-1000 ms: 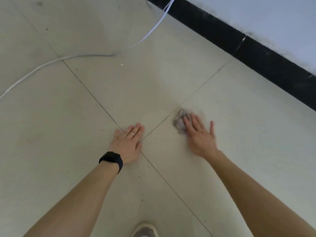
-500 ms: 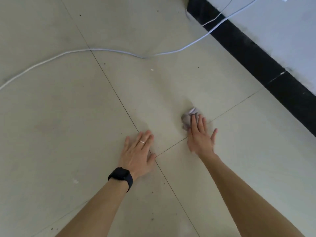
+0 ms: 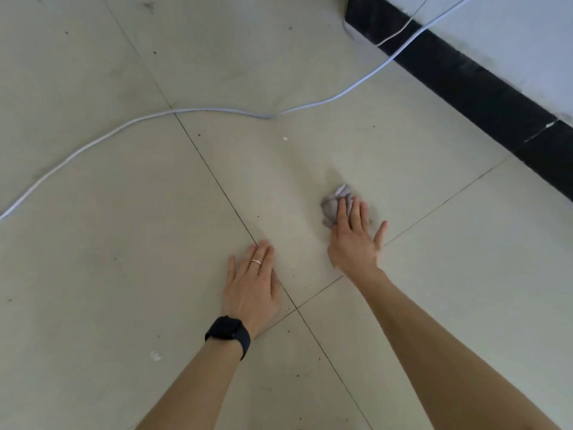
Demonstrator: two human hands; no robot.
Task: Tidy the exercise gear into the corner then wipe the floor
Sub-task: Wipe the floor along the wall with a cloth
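Observation:
A small crumpled grey rag (image 3: 333, 201) lies on the pale tiled floor (image 3: 155, 243). My right hand (image 3: 353, 240) presses flat on it with straight fingers, covering its near part. To the left, my left hand (image 3: 251, 283) rests flat on the floor at a tile joint, fingers straight, a ring on one finger and a black watch on the wrist. No exercise gear is in view.
A white cable (image 3: 130, 122) snakes across the floor from the far left up to the wall at the top right. A black skirting board (image 3: 483, 97) runs along the white wall on the right. Small dark specks dot the tiles.
My right hand has slid the rag forward past the tile joint. The view has shifted back, so both hands sit lower and more cable shows. My left hand stays planted.

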